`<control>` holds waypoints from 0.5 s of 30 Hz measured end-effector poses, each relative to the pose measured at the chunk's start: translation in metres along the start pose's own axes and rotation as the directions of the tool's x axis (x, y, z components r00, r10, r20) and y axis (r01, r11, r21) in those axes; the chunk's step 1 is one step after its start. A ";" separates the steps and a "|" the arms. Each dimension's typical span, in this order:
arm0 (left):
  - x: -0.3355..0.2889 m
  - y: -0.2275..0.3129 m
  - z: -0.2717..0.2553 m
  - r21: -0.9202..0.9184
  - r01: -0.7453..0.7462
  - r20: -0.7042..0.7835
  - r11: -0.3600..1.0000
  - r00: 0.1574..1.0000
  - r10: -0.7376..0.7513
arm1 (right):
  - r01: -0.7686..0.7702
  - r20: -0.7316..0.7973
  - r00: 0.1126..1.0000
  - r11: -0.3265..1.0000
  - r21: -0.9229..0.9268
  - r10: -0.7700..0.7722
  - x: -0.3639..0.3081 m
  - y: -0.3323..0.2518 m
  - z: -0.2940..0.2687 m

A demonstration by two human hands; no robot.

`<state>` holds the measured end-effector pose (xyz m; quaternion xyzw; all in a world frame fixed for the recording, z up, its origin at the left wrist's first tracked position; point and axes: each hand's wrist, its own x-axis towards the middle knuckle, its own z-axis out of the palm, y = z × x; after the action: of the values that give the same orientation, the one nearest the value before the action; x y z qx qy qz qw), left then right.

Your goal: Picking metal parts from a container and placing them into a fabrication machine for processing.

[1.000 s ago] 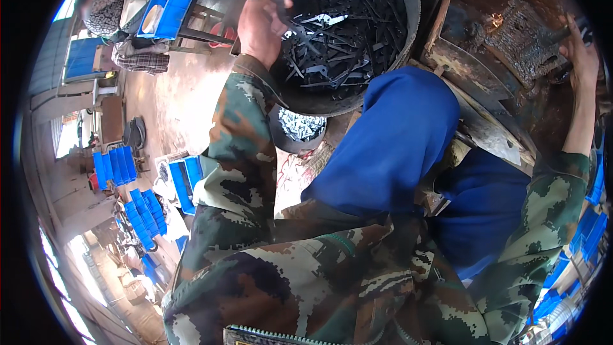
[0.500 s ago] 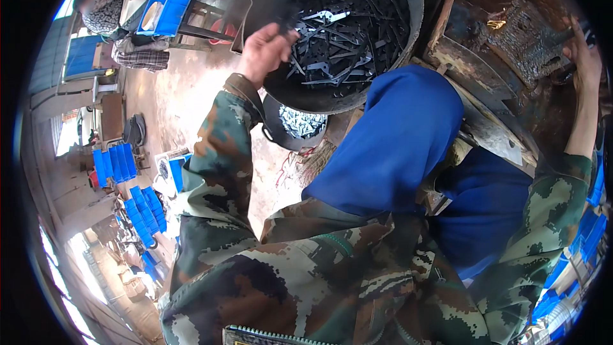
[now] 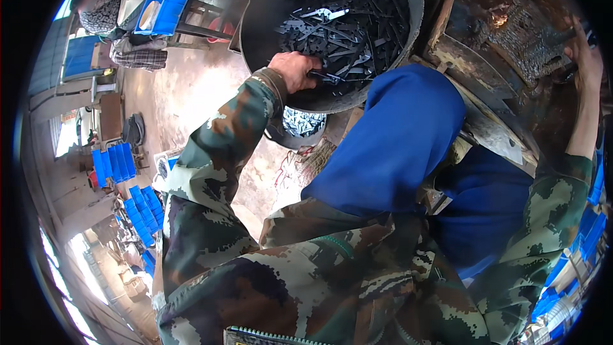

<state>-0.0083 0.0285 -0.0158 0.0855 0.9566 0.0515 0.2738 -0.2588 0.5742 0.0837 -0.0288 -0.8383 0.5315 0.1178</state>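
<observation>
My left hand (image 3: 295, 71) reaches over the near left rim of a large dark bucket (image 3: 254, 29). Its thumb and fingers close on the end of a thin dark metal strip (image 3: 332, 78) low in the bucket. Around it lies a heap of flat dark metal pieces (image 3: 364, 29), with a shinier piece (image 3: 329, 13) on top. At the far right my right hand (image 3: 586, 61) curls round a dark part beside a wet, grimy metal block (image 3: 523, 38); what it grips is partly hidden. A small bright orange glow (image 3: 500, 18) shows on the block's far side.
A smaller bucket of shiny small pieces (image 3: 302, 122) stands below the large one, beside a woven sack (image 3: 313, 160). A rusty metal edge (image 3: 456, 57) runs right of my blue-clad knee (image 3: 415, 99). Blue trays (image 3: 115, 163) and another person (image 3: 102, 13) are at left.
My left hand has moved right and nearer to me, down into the bucket, and closed on a strip. The glow on the block has changed shape. My right hand stays nearly still.
</observation>
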 end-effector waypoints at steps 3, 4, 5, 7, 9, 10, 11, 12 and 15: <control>0.001 0.002 0.001 0.067 -0.041 -0.039 0.997 0.998 0.044 | -0.005 0.003 1.000 1.000 0.016 0.005 0.001 0.003 0.001; 0.002 0.001 0.000 0.066 -0.043 -0.038 0.997 0.998 0.045 | 0.007 0.001 1.000 1.000 0.010 -0.007 0.001 0.003 0.003; 0.004 -0.001 -0.002 0.061 -0.016 -0.144 0.998 0.989 0.025 | 0.007 0.000 1.000 1.000 0.008 -0.007 0.000 0.002 0.003; 0.007 0.000 -0.012 0.093 0.036 -0.283 0.995 0.959 -0.008 | -0.007 -0.015 1.000 1.000 0.011 0.007 0.000 0.002 0.004; 0.015 -0.003 -0.017 0.087 0.021 -0.325 0.996 0.946 0.008 | -0.015 -0.006 1.000 1.000 0.005 0.015 0.003 0.003 0.001; 0.019 -0.005 -0.020 0.081 0.007 -0.367 0.997 0.930 0.023 | -0.022 0.004 1.000 1.000 0.000 0.022 0.004 0.004 0.001; 0.025 -0.005 -0.023 0.093 -0.007 -0.353 0.996 0.935 0.040 | -0.022 0.004 1.000 1.000 0.001 0.022 0.005 0.005 0.001; 0.028 -0.007 -0.024 0.092 -0.006 -0.353 0.996 0.935 0.038 | -0.016 -0.002 1.000 1.000 0.004 0.016 0.004 0.005 0.001; 0.034 -0.008 -0.026 0.069 -0.027 -0.382 0.997 0.923 0.051 | -0.013 -0.005 1.000 1.000 0.002 0.013 0.003 0.004 0.002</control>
<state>-0.0516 0.0255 -0.0126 0.1013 0.9909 0.0426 0.0775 -0.2628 0.5745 0.0794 -0.0353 -0.8373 0.5331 0.1164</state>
